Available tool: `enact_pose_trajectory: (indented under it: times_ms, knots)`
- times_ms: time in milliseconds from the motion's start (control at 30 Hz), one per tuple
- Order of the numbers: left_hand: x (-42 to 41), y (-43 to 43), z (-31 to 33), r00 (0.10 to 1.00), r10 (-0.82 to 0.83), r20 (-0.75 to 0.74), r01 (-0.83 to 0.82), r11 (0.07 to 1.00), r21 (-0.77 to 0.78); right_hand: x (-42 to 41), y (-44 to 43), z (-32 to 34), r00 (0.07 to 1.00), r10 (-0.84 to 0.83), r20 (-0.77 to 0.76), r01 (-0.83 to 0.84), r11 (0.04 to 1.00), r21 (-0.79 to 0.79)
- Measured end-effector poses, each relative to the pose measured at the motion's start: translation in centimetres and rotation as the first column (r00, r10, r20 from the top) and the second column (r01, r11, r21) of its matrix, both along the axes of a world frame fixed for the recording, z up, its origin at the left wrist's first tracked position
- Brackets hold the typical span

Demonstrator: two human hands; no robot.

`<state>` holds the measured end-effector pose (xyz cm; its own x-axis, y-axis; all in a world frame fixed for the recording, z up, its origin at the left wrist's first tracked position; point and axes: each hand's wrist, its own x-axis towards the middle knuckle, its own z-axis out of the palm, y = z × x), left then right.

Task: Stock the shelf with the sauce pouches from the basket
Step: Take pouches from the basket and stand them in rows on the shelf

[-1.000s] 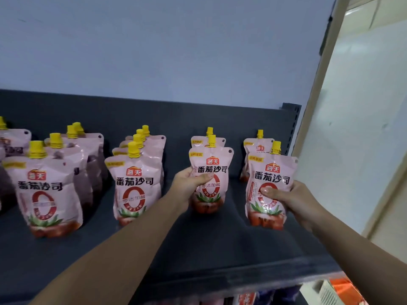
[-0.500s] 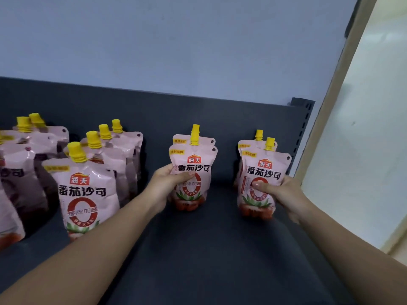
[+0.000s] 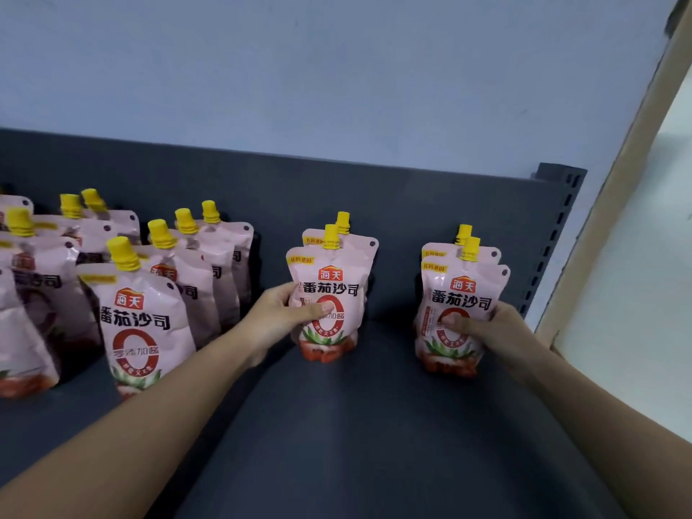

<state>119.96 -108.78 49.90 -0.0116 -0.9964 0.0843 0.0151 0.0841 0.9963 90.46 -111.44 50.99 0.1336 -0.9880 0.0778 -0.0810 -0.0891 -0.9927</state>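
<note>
Each hand grips one upright pouch on the shelf [image 3: 374, 425]: left hand [image 3: 279, 316] the middle pouch [image 3: 329, 297], right hand [image 3: 494, 327] the right pouch [image 3: 460, 312]

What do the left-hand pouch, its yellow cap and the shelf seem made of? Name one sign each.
Pouch: probably flexible plastic film, matte pink; it creases and bulges. Cap: likely rigid plastic, opaque yellow; moulded ribs. Shelf: seemingly painted metal, matte dark grey; slotted upright at right.

pink sauce pouches [image 3: 331, 294] with yellow caps, red logos and black lettering; dark grey shelf [image 3: 374, 425]; pale blue wall [image 3: 299, 69].
</note>
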Motion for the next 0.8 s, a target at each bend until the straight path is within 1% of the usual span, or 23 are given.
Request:
enact_pose_trajectory:
  times_ms: [100, 167, 267, 367, 500, 600, 667, 700, 733, 800]
  knots:
    - [0.4, 0.4, -0.3, 0.997, 0.009, 0.081, -0.012, 0.999, 0.035, -0.3, 0.1, 0.0, 0.999, 0.041, -0.023, -0.041, 0.999, 0.005]
    - [0.4, 0.5, -0.4, 0.994, 0.044, 0.099, -0.048, 0.998, 0.041, -0.5, 0.4, -0.1, 0.996, 0.073, -0.046, -0.072, 0.997, 0.013]
    - [0.0, 0.5, -0.5, 0.989, 0.101, 0.105, -0.102, 0.995, 0.006, -1.0, 0.7, -0.4, 0.993, 0.094, -0.07, -0.093, 0.995, 0.019]
    - [0.0, 0.5, -0.5, 0.986, 0.115, 0.118, -0.113, 0.993, -0.022, -1.3, 1.0, -0.4, 0.993, 0.089, -0.077, -0.088, 0.996, 0.022]
    - [0.2, 0.5, -0.3, 0.981, 0.084, 0.172, -0.079, 0.996, -0.036, -1.4, 1.4, -0.6, 0.993, 0.064, -0.1, -0.062, 0.998, 0.025]
    - [0.0, 0.8, -0.5, 0.977, 0.085, 0.197, -0.084, 0.996, -0.015, -1.4, 1.6, -0.6, 0.993, 0.006, -0.117, -0.007, 1.0, -0.004]
    - [-0.2, 1.1, -0.8, 0.97, 0.13, 0.208, -0.135, 0.991, 0.013, -1.2, 1.7, -0.7, 0.994, -0.03, -0.109, 0.027, 0.999, -0.022]
    - [-0.3, 1.3, -0.9, 0.954, 0.176, 0.243, -0.187, 0.982, 0.021, -1.0, 1.9, -0.7, 0.994, -0.04, -0.105, 0.037, 0.999, -0.026]
    - [-0.5, 1.4, -1.0, 0.92, 0.237, 0.312, -0.255, 0.967, 0.015, -0.9, 2.1, -0.7, 0.994, -0.046, -0.104, 0.044, 0.999, -0.028]
    - [-1.4, 2.2, -0.8, 0.794, 0.338, 0.506, -0.39, 0.921, -0.003, -0.6, 2.4, -0.4, 0.995, -0.045, -0.084, 0.043, 0.999, -0.03]
